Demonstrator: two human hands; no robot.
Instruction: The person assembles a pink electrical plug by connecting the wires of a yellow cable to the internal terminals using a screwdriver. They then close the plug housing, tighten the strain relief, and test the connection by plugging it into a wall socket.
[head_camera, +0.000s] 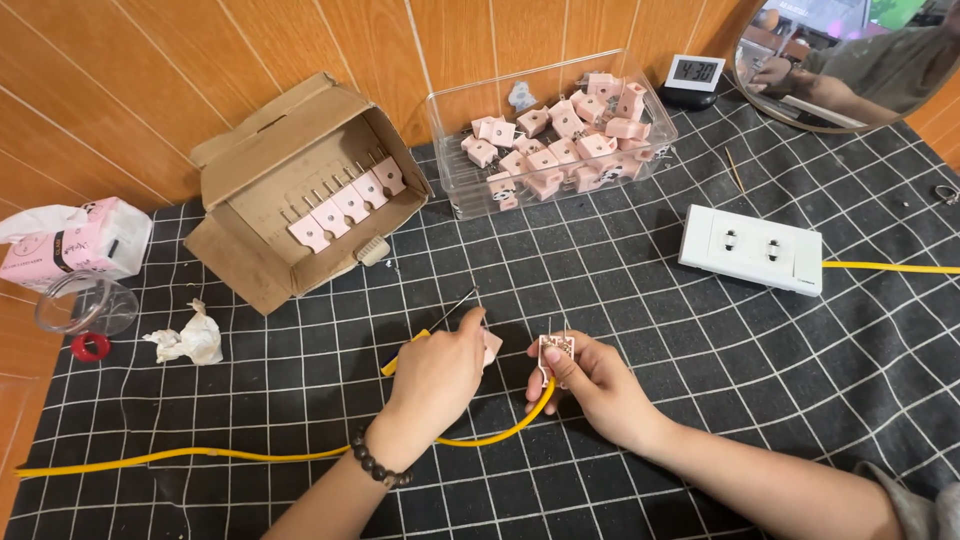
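Note:
My left hand (440, 375) is closed around a yellow-handled screwdriver (452, 312) whose thin dark shaft points up and right; a pink plug cover (492, 345) peeks out beside its fingers. My right hand (598, 385) pinches an opened pink plug half (556, 352) with metal parts showing, two thin prongs sticking up. A yellow cable (250, 455) runs from that plug under my left wrist to the left edge. A dark bead bracelet (378, 462) circles my left wrist.
A cardboard box (240, 180) holds a row of pink plugs. Behind stands a clear plastic bin (455, 150) of pink plugs. A white socket strip (752, 248) with yellow cord, a small clock (694, 72), mirror (850, 95), tissue pack (70, 245), crumpled tissue (190, 340) and clear lid (85, 305) lie around.

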